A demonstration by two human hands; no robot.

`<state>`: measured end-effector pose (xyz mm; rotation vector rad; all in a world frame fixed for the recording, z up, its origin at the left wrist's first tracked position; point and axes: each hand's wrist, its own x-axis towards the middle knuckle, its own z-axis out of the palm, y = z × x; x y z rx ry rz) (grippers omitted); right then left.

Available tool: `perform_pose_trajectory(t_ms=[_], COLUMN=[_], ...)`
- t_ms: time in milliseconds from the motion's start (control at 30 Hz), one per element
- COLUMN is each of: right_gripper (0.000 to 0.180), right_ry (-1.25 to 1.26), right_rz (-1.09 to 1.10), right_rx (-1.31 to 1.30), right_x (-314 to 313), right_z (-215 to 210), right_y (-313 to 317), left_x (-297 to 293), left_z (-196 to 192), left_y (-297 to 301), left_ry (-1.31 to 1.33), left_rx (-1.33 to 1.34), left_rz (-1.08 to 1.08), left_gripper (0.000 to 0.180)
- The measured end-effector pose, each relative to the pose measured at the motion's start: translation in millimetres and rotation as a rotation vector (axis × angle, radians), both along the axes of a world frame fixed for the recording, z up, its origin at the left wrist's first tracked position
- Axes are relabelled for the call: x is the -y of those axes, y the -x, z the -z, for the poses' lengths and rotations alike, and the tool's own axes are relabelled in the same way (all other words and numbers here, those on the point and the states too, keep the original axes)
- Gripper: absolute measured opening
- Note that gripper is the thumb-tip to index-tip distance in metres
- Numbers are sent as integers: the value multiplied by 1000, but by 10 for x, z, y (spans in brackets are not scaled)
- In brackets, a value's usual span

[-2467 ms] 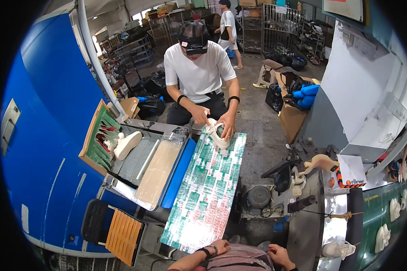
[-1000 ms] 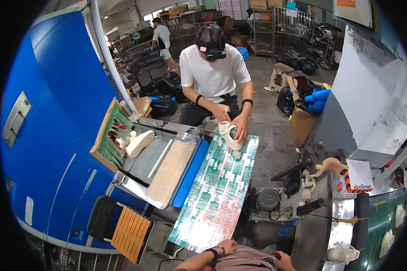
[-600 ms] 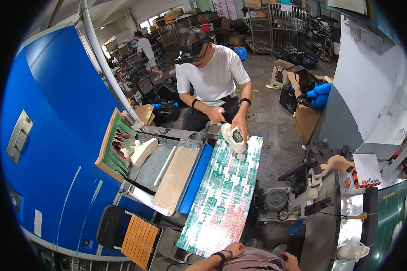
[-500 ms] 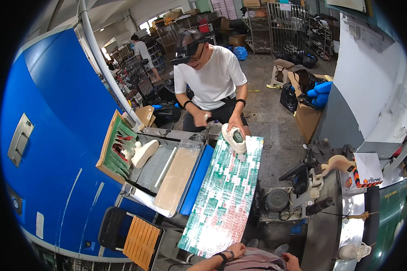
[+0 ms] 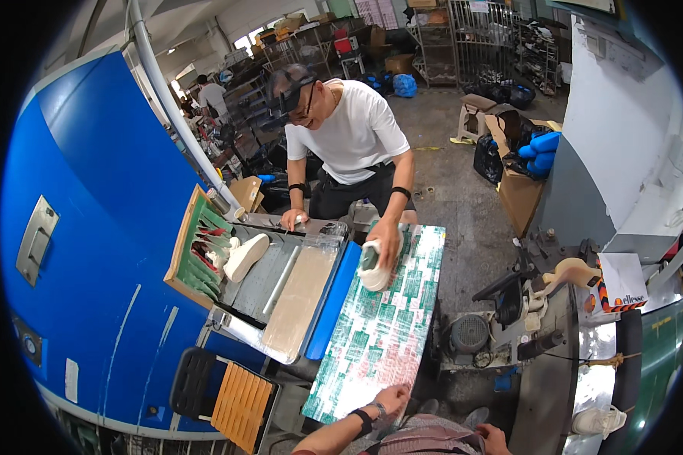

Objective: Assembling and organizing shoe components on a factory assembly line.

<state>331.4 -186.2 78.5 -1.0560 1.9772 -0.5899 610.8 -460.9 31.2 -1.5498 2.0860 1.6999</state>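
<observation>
My left hand (image 5: 391, 399) rests at the near end of a long table topped with a green, white and red printed sheet (image 5: 372, 345). Its fingers are curled in, with nothing visible in them. My right hand (image 5: 493, 440) lies low by my lap, beside the reddish cloth (image 5: 432, 438); its fingers are too cut off and small to read. Across the table a co-worker (image 5: 349, 133) grips a cream sneaker (image 5: 373, 274) with one hand, set down on the far part of the sheet. The co-worker's other hand (image 5: 294, 220) is at the metal ledge, holding something small and pale.
Left of the table stands a conveyor with a tan board (image 5: 300, 303), a cream shoe (image 5: 247, 256) and a green-lined box (image 5: 193, 250). A wooden-slat chair (image 5: 241, 404) is near me. At right are a motor (image 5: 468, 334), a shoebox (image 5: 621, 282) and another sneaker (image 5: 599, 420).
The co-worker has moved the sneaker nearer and leftward on the table, and lowered the other hand to the conveyor ledge. My left hand has come forward onto the table's near end.
</observation>
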Motion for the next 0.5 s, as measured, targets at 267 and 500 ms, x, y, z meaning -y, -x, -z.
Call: perform_pose_trajectory(t_ms=[267,500], right_gripper=[35,36], right_ry=[-32,-127], right_rz=[94,301], right_rx=[126,124], right_x=[180,-222], right_z=[-156,-236], right_y=[-62,-35], left_x=[931,2270], left_z=[-836,-1217], left_y=[-67,114], left_ry=[526,711], left_rx=[172,443], left_rz=[-65,-308], left_gripper=[30,51])
